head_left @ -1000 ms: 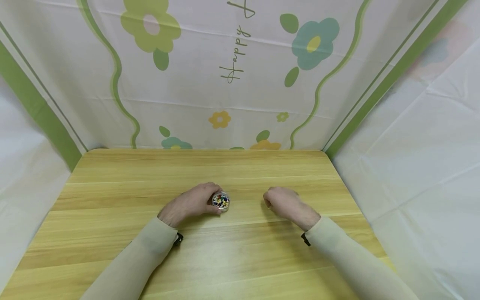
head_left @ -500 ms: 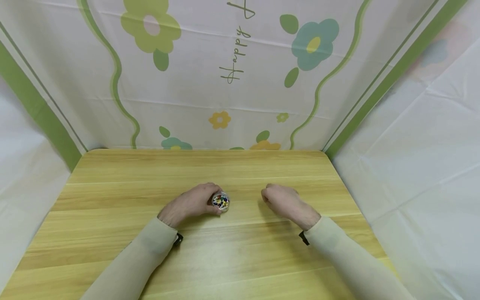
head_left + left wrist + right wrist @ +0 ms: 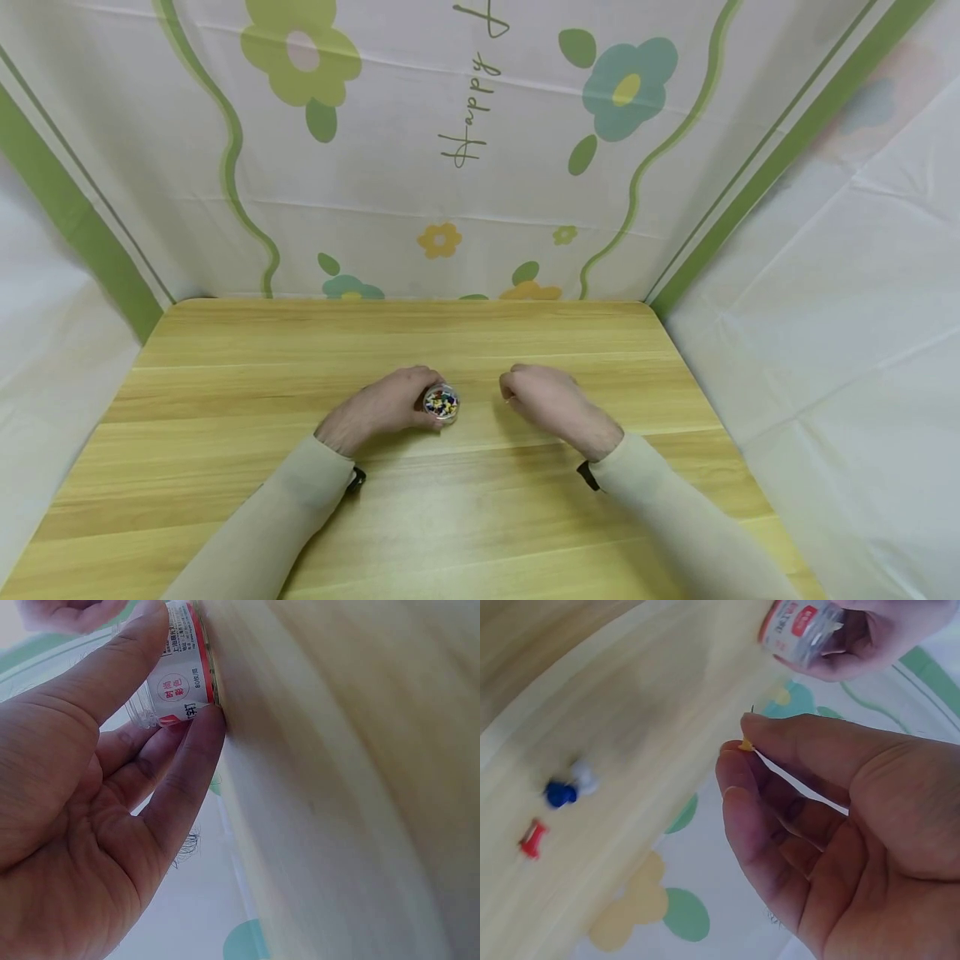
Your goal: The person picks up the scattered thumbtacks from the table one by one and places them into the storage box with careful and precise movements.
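Note:
On the table, my left hand [image 3: 386, 404] grips a small round clear jar [image 3: 442, 403] filled with colourful push pins. Its white label with red print faces the left wrist camera, and thumb and fingers wrap the jar's sides [image 3: 174, 682]. To the right of the jar, my right hand [image 3: 553, 402] pinches a yellow push pin [image 3: 745, 745] between thumb and index finger, the metal point sticking up past the thumb in the right wrist view. Below that hand lie a blue push pin [image 3: 560, 794], a white push pin [image 3: 584, 777] and a red push pin [image 3: 532, 838], hidden from the head view.
The wooden table [image 3: 465, 517] reaches back to a white cloth [image 3: 390, 167] printed with flowers. More white cloth hangs along the left and right sides. A dark strap [image 3: 356, 478] circles the left wrist and another [image 3: 588, 476] the right.
My right hand has moved left, closer to the jar, and slightly away from the body. The left hand and the jar have stayed in place.

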Available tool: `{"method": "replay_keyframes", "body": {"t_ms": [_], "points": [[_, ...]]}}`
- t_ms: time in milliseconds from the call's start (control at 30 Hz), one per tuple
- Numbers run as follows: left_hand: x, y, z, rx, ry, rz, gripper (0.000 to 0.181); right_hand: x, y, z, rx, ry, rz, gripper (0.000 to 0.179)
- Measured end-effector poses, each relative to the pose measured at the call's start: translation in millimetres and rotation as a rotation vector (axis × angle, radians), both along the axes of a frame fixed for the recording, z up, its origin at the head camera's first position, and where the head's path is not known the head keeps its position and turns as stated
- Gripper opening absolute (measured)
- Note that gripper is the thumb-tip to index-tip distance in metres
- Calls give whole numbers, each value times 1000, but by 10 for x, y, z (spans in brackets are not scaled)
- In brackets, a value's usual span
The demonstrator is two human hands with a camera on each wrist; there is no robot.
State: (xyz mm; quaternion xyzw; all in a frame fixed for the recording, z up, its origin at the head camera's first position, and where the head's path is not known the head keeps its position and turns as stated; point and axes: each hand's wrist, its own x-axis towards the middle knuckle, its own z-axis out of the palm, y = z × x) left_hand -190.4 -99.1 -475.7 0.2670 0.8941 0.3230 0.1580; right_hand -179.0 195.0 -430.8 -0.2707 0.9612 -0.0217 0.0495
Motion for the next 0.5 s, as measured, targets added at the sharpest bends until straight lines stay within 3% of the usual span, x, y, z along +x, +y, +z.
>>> {"method": "replay_keyframes", "body": {"t_ms": [500], "points": [[-25,-6,-1,4,8,-18,49,-26,-352,42,-90,15,56,7]]}}
